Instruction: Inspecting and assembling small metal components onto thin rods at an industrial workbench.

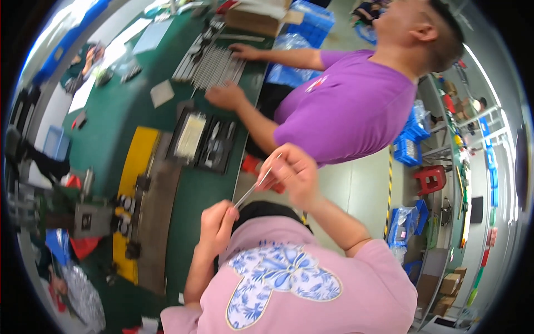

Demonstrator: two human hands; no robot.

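Observation:
A slim silver metal rod [248,192] slants up to the right in front of my chest, held between both hands. My left hand [216,225] is closed on its lower end, thumb along the top. My right hand [293,173] pinches the upper end between thumb and fingers; what the rod's tip looks like there is too small to tell. Beyond my hands, on the green table, lies an open black case [214,146] with small metal parts in one half and a pale block in the other.
A co-worker in a purple shirt [347,106] stands at the far right, hands on a row of metal bars [211,68]. A machine with a yellow plate [142,150] stands left on the green table [119,150]. A red stool [430,180] and blue crates [409,149] are at the right.

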